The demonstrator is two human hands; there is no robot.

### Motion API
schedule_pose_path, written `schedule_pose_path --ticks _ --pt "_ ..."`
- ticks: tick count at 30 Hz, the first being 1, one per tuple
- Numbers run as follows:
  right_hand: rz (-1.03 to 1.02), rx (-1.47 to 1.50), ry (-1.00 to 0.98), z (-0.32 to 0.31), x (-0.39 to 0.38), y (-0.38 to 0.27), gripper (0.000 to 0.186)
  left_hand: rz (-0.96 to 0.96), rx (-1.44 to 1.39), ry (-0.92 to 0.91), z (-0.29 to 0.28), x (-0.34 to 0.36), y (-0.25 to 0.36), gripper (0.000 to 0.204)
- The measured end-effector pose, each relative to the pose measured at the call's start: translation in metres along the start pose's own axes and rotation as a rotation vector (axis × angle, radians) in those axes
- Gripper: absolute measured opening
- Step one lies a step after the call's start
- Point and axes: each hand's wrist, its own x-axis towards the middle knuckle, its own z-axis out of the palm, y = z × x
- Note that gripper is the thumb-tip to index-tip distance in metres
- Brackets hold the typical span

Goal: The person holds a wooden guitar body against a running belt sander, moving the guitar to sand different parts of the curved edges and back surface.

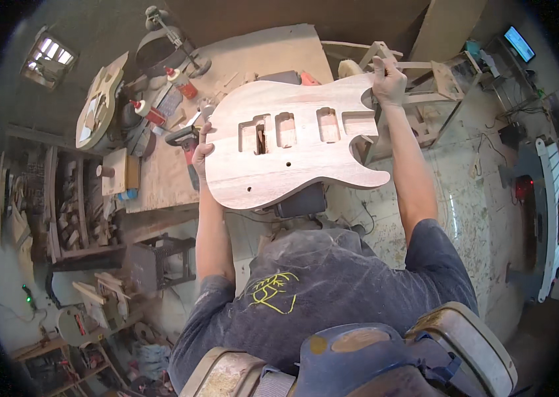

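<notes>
An unpainted pale wood electric guitar body (266,178) is held up in front of my chest, its routed face toward me. It has several rectangular cavities, one of them cut through, and two small round holes. My left hand (201,151) grips its rounded left end, with fingers at the rim. Around the upper horn on the right side, my right hand (388,83) is closed with the thumb pointing up; part of that horn is hidden behind it. Beside my left hand, a red and black power tool (187,139) lies on the workbench (167,182).
Two red-and-white squeeze bottles (182,84), a desk lamp (173,36) and another guitar body (101,102) are at the bench's left part. A wooden frame stand (438,86) is at the right. Wood offcuts fill a rack (74,205) at the left.
</notes>
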Motion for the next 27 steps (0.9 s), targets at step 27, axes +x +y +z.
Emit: schedule_pose_path --ticks 27 --pt "-0.019 -0.081 -0.511 0.12 -0.011 -0.057 0.045 -0.061 0.201 0.093 -0.024 -0.077 0.053 0.081"
